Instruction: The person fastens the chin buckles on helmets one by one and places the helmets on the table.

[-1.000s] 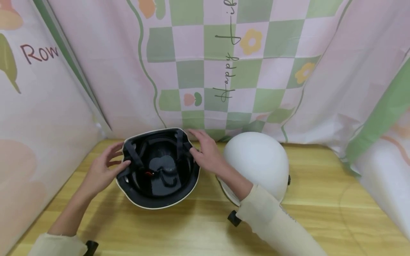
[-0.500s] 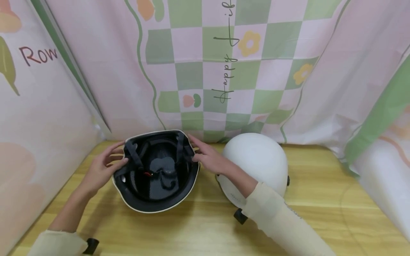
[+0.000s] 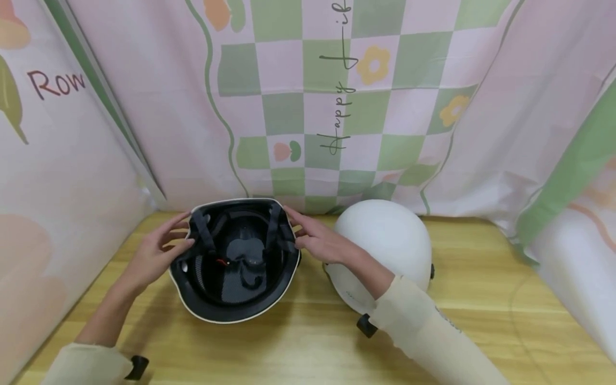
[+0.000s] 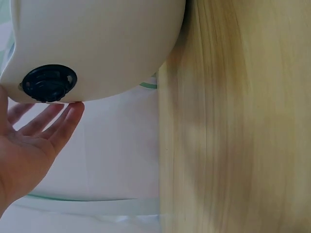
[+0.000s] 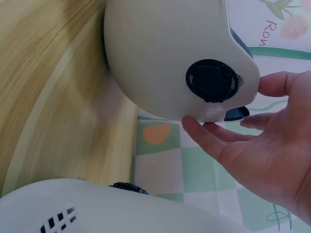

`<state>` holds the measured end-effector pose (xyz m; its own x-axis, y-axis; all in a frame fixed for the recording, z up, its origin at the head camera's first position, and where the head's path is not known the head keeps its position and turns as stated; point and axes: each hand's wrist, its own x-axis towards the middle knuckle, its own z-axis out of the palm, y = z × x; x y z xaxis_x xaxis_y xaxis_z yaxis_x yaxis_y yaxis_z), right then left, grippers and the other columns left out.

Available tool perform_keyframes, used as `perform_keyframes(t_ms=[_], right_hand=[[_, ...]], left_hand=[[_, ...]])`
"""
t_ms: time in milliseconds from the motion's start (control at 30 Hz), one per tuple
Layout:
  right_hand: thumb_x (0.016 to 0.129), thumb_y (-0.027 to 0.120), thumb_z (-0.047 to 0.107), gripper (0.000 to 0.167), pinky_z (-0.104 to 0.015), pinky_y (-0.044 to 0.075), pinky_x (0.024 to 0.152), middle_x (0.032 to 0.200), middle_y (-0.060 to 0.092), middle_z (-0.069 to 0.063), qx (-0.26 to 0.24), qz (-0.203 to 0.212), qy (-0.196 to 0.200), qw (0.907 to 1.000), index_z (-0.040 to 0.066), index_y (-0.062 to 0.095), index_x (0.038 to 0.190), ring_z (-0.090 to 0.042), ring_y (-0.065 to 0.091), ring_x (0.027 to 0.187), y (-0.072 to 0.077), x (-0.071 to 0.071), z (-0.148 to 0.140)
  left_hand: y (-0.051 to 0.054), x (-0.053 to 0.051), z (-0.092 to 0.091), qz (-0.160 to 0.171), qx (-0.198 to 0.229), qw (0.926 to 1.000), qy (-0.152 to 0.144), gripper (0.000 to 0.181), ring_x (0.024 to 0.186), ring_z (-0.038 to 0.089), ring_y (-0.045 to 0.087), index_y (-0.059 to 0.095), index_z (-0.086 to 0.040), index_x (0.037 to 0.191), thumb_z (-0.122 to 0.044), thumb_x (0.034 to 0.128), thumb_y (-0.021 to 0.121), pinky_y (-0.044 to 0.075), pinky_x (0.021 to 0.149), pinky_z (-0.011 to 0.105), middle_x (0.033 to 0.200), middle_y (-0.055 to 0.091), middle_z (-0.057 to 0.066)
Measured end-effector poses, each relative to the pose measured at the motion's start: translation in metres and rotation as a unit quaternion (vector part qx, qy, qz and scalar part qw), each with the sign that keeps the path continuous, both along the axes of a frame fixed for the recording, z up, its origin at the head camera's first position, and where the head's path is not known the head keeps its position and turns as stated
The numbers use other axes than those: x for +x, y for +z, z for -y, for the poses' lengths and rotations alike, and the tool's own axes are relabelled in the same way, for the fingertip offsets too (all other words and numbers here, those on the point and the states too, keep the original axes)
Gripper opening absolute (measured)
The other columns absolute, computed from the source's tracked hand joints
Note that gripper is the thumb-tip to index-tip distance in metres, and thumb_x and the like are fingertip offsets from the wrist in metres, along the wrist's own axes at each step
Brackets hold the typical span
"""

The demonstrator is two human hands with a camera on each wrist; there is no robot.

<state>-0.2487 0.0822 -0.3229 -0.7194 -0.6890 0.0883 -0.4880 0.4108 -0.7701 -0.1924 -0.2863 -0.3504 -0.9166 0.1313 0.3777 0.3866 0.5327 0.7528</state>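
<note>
A white helmet (image 3: pixel 240 256) lies upside down at left of centre in the head view, its black lining and straps facing up. My left hand (image 3: pixel 156 251) holds its left rim, thumb at the edge and fingers along the outer shell. At the opposite side my right hand (image 3: pixel 320 240) grips the rim, with the thumb over the edge. A round black fitting (image 4: pixel 50 82) sits on the shell beside the left fingers; a similar fitting (image 5: pixel 212 81) shows near the right fingers. Whether the crown bears fully on the table is hidden.
A second white helmet (image 3: pixel 385 240) stands dome up on the wooden table (image 3: pixel 481 299), partly behind my right forearm. Printed curtains (image 3: pixel 332 123) hang close behind the table and at both sides.
The held helmet has come slightly nearer to me and tipped a little, both hands staying on its rim. My right hand has shifted slightly down and right. The second helmet has not moved.
</note>
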Motion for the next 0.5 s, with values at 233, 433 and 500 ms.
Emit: perform_keyframes(t_ms=[233, 433, 500], right_hand=[[0.094, 0.047, 0.007, 0.080, -0.048, 0.049, 0.103, 0.152, 0.048, -0.022, 0.001, 0.004, -0.008, 1.0000, 0.010, 0.014, 0.167, -0.037, 0.059, 0.129, -0.0012, 0.0003, -0.0009], [0.094, 0.054, 0.002, 0.087, -0.057, 0.045, 0.109, 0.155, 0.040, -0.028, -0.013, 0.010, 0.019, 0.9997, 0.011, 0.008, 0.168, -0.043, 0.056, 0.130, -0.0010, -0.0002, -0.0065], [0.094, 0.057, 0.000, 0.091, -0.057, 0.045, 0.109, 0.155, 0.039, -0.030, -0.013, 0.014, 0.033, 0.9993, 0.013, 0.005, 0.168, -0.042, 0.057, 0.128, -0.0004, -0.0011, -0.0082]], left_hand=[[0.0009, -0.0003, -0.0023, -0.003, -0.002, 1.0000, 0.002, 0.057, 0.111, 0.009, 0.062, 0.046, -0.003, 0.154, -0.007, 0.1014, 0.066, 0.049, 0.084, 0.010, 0.133, 0.060, 0.030], [0.0020, -0.0002, -0.0033, 0.004, 0.009, 0.9999, -0.013, 0.055, 0.104, -0.005, 0.059, 0.045, -0.002, 0.155, -0.008, 0.1031, 0.064, 0.051, 0.082, 0.013, 0.134, 0.058, 0.031], [0.0024, -0.0004, -0.0033, 0.009, 0.012, 0.9998, -0.015, 0.056, 0.104, -0.006, 0.059, 0.044, -0.002, 0.155, -0.009, 0.1035, 0.063, 0.052, 0.081, 0.013, 0.135, 0.058, 0.032]])
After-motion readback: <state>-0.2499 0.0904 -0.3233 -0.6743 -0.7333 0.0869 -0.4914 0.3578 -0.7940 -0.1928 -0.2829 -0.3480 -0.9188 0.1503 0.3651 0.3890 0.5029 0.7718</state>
